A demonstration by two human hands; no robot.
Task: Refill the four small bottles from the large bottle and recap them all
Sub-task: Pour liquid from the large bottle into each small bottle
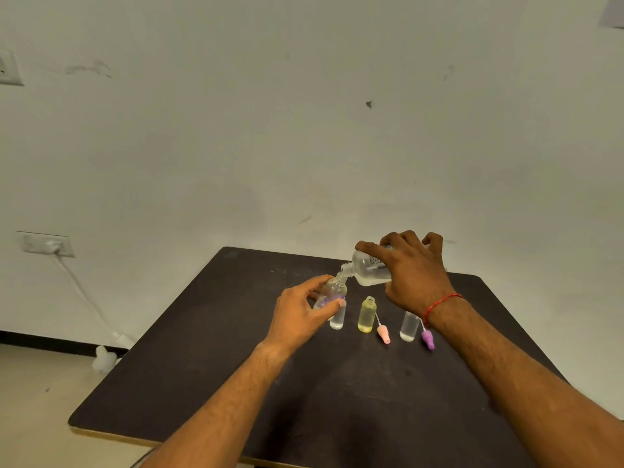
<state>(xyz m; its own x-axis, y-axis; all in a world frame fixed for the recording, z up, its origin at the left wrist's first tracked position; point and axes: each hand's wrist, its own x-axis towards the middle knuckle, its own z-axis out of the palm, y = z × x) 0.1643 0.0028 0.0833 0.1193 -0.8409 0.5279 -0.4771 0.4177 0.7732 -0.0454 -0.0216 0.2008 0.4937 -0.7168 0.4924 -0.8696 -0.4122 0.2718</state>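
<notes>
Two bare forearms in shot, fine dark hair running along both. There's a thin red thread bracelet [439, 304] round the right wrist, just behind the right hand [417, 271]; left hand [299, 317] and wrist bare.

Your desk [236, 366] reads dark brown, wall [304, 130] off-white. You see one yellow bottle [367, 314]; large bottle [369, 268] clear. One pink cap [384, 334], one purple cap [427, 339]. A red thread [439, 304] is on your right wrist.
</notes>
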